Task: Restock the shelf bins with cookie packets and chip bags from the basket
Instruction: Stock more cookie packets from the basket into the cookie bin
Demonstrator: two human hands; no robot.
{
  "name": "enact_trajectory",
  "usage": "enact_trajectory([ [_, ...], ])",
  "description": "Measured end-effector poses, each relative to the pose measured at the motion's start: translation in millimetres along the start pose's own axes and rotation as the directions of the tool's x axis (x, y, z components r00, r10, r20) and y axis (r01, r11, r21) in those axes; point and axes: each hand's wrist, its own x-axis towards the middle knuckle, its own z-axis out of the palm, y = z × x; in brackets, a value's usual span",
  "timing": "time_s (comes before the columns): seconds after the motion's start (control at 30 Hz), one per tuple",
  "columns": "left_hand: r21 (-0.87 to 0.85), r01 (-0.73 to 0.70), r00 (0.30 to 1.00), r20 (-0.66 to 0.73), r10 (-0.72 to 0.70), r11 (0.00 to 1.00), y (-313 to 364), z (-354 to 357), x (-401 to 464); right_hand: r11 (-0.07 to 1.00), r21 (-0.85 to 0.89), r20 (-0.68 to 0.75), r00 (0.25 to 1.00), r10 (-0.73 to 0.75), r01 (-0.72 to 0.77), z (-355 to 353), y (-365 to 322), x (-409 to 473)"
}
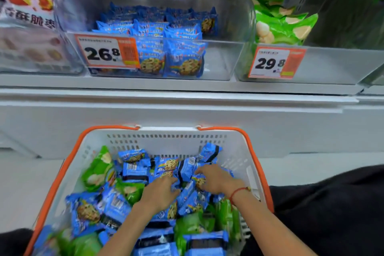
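Observation:
A white basket with orange handles (pixel 166 137) sits low in front of me, filled with blue cookie packets (pixel 135 170) and green chip bags (pixel 97 170). My left hand (pixel 160 193) reaches into the middle of the pile, its fingers curled against a blue cookie packet. My right hand (pixel 216 178), with a red string at the wrist, grips another blue cookie packet (pixel 187 170) just to its right. Above, a clear shelf bin (pixel 220 62) tagged 26.8 holds blue cookie packets on its left side. The clear bin (pixel 332 64) tagged 29.8 holds green chip bags (pixel 280 25).
A white shelf ledge (pixel 187 97) runs across between the basket and the bins. At the far left stands a bin (pixel 31 52) behind a pink package with red fruit pictures. Black-clothed knees (pixel 332 203) flank the basket.

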Motion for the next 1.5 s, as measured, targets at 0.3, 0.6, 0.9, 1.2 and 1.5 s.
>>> enact_trajectory([
  [0.3,-0.089,0.064,0.997,0.049,-0.060,0.994,-4.5,19.6,7.4,0.980,-0.166,-0.129,0.983,-0.131,0.109,37.7,-1.6,11.0],
  [0.6,-0.563,-0.043,0.996,0.046,0.083,0.825,1.5,-37.0,-1.8,0.863,0.479,-0.109,0.986,-0.126,0.163,-44.7,-0.2,9.1],
  [0.9,-0.919,-0.199,0.970,-0.234,-0.067,0.340,32.7,-90.2,-33.2,0.584,0.716,-0.459,0.888,-0.017,0.381,-105.1,-37.7,-31.4],
  [1.2,-0.512,-0.572,0.674,-0.739,0.011,0.641,59.7,-174.3,-54.7,0.911,-0.131,-0.842,0.441,-0.310,0.390,-158.2,-77.9,-80.7],
  [1.5,-0.190,-0.718,0.500,-0.810,0.306,0.670,86.8,-300.9,-40.3,0.915,-0.094,-0.885,0.387,-0.257,0.392,-272.4,-85.3,-95.9],
])
